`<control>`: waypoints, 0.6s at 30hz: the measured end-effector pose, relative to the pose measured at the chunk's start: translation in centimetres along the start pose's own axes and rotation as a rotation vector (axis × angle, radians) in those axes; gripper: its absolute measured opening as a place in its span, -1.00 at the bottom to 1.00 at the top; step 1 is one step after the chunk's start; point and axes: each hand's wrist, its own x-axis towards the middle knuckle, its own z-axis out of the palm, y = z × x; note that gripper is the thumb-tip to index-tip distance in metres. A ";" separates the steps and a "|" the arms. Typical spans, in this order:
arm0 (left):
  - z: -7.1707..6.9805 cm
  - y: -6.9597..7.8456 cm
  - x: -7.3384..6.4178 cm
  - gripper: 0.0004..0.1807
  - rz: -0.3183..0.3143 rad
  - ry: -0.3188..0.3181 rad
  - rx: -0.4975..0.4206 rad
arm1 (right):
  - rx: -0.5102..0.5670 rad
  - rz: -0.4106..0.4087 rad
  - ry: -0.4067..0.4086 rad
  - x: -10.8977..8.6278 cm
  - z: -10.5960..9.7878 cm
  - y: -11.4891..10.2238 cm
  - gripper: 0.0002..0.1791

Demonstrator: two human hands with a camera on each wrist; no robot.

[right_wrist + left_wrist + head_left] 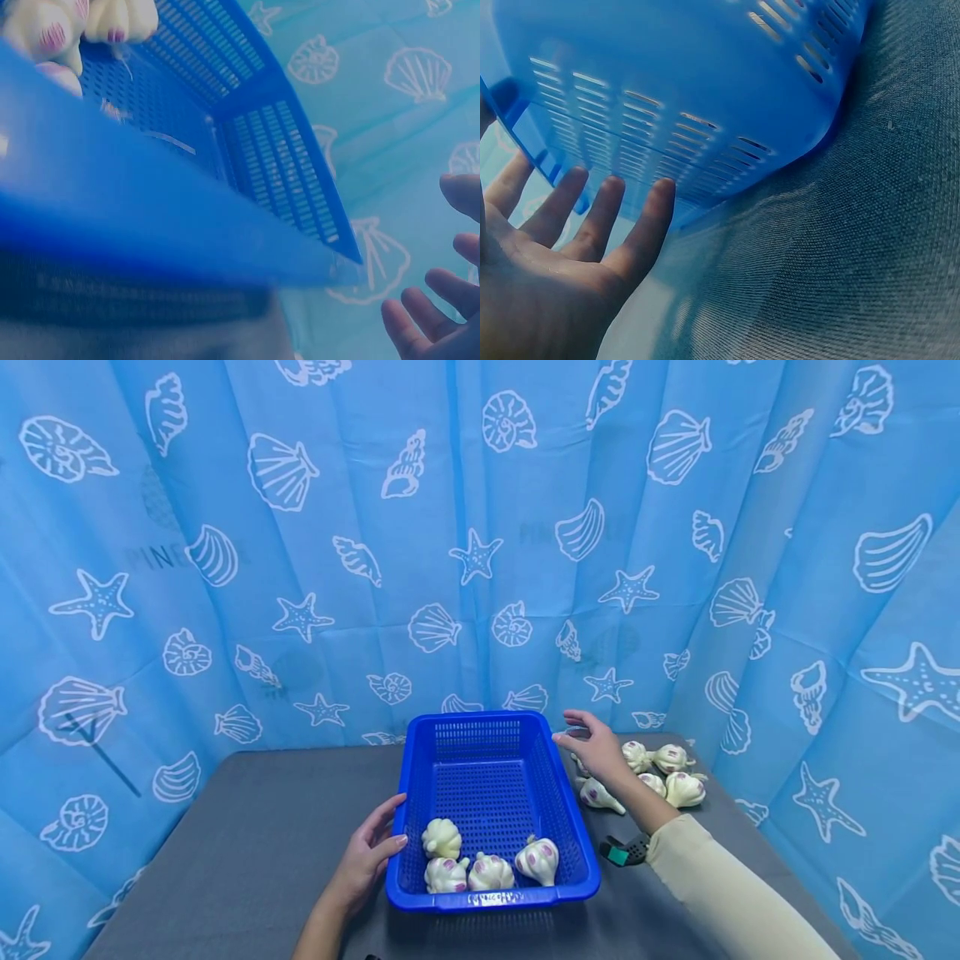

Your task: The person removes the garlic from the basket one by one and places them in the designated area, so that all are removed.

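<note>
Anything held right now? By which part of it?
Blue basket, by its left rim: left hand has thumb on the rim, fingers against the outer wall. Right hand holds nothing.

Left hand [367,849] with fingers spread, right hand [596,749] extended, fingers apart

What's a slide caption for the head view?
Left hand on a blue basket holding four garlic bulbs; right hand near more bulbs outside.
</note>
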 end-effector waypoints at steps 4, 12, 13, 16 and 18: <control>0.0 0.1 0.0 -0.39 0.001 -0.004 0.001 | 0.008 -0.006 -0.044 0.2 1.0 -0.5 -0.42; 0.0 0.2 0.0 -0.39 0.009 -0.011 -0.009 | 0.012 0.008 -0.142 0.2 2.8 -2.0 -0.39; 0.0 0.2 0.0 -0.39 0.010 -0.011 -0.010 | 0.006 0.016 -0.156 0.2 3.1 -2.2 -0.39; 0.0 0.1 0.1 -0.39 0.012 -0.012 -0.010 | -0.026 0.015 -0.205 0.4 3.8 -2.5 -0.39; 0.0 0.1 0.1 -0.39 0.012 -0.013 -0.006 | -0.038 0.014 -0.238 0.5 4.3 -2.7 -0.39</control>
